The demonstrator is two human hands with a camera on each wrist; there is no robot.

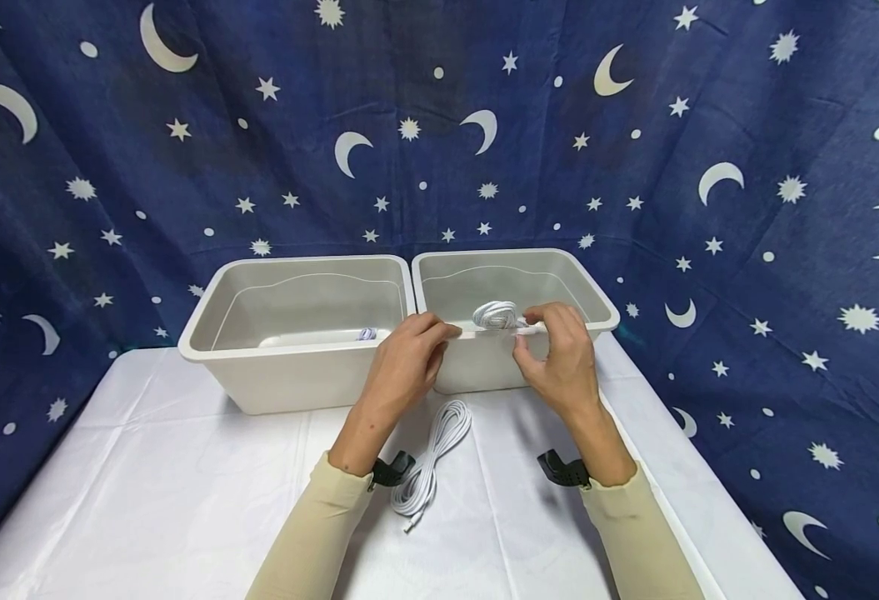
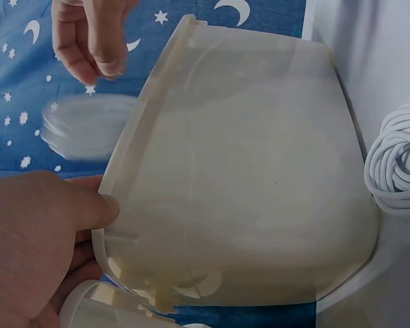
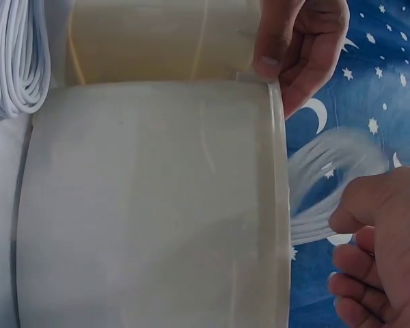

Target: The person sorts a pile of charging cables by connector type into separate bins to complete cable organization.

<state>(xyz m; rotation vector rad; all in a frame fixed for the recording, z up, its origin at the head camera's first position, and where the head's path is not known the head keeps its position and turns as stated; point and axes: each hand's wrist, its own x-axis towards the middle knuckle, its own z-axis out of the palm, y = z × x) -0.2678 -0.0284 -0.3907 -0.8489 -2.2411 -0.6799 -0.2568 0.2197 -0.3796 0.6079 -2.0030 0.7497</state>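
Observation:
My left hand grips the near rim of the right grey bin near its left corner, thumb outside and fingers over the edge. A blurred coil of white cable is in the air at that bin's opening. My right hand is just right of the coil, over the near rim, its fingers apart and loosely bent. In the left wrist view a gap shows between the right fingertips and the coil. Another bundle of white cable lies on the table between my forearms.
A second grey bin stands at the left against the right one, with a small purple-and-white item inside. Both stand on a white-covered table. A blue curtain with moons and stars hangs behind.

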